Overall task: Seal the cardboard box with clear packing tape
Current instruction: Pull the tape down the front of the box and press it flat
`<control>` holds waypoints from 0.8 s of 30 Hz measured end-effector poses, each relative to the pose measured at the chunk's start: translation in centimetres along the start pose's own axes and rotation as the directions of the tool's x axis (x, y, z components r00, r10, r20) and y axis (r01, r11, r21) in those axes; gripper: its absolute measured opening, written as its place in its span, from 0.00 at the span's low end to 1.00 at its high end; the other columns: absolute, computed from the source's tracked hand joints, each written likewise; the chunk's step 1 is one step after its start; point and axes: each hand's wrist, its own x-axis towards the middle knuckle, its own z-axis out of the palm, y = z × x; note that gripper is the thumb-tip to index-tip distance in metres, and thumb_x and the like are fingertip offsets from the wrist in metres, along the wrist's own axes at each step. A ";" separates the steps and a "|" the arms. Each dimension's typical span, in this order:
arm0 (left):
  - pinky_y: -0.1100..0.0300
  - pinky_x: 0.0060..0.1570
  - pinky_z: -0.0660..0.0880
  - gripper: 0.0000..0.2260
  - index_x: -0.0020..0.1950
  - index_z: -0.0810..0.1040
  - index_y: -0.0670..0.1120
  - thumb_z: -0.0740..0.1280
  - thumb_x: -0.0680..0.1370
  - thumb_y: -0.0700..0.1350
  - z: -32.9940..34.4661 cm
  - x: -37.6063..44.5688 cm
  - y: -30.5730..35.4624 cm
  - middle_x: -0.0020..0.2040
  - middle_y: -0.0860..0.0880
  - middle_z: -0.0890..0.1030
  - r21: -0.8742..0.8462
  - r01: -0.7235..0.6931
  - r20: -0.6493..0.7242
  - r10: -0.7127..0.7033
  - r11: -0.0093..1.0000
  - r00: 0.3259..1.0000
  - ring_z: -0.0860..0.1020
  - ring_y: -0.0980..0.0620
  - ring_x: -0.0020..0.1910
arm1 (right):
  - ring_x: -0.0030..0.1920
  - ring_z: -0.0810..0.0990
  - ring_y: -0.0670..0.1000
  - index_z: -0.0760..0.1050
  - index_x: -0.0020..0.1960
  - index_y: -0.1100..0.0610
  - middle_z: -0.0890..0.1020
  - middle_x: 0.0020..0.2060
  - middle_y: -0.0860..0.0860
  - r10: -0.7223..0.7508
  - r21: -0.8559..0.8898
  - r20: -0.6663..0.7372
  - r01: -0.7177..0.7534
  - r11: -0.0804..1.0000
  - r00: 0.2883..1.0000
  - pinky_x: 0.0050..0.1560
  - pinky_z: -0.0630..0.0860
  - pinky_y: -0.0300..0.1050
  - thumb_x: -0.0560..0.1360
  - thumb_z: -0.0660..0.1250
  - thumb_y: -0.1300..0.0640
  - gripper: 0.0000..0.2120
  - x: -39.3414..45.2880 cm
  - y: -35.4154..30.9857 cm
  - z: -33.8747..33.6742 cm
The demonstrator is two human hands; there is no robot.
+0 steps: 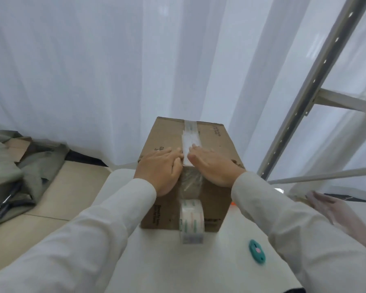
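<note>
A closed brown cardboard box (211,142) stands on a white table (156,261). A strip of clear tape (190,136) runs along the top seam and down the near face. My left hand (160,169) lies flat on the box top left of the strip, fingers together, touching its edge. My right hand (212,166) lies flat on the right side of the strip. Neither hand holds anything. The tape roll (191,222) hangs against the near face, joined to the strip, its lower end by the table.
A teal box cutter (257,251) lies on the table at the right. A grey metal shelf frame (317,85) rises at the right, white curtains behind. Grey cloth and cardboard scraps (13,159) lie on the floor at the left. A translucent plastic sheet (336,210) sits by my right sleeve.
</note>
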 end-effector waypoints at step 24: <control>0.52 0.47 0.77 0.15 0.33 0.82 0.51 0.66 0.71 0.61 1.0 -1.4 1.3 0.33 0.54 0.83 -0.420 0.314 0.057 -0.321 0.852 0.945 0.79 0.52 0.34 | 0.75 0.50 0.48 0.47 0.75 0.51 0.53 0.76 0.48 -0.050 -0.214 -0.157 0.015 0.977 0.986 0.73 0.45 0.49 0.66 0.65 0.32 0.47 -2.3 0.3 2.3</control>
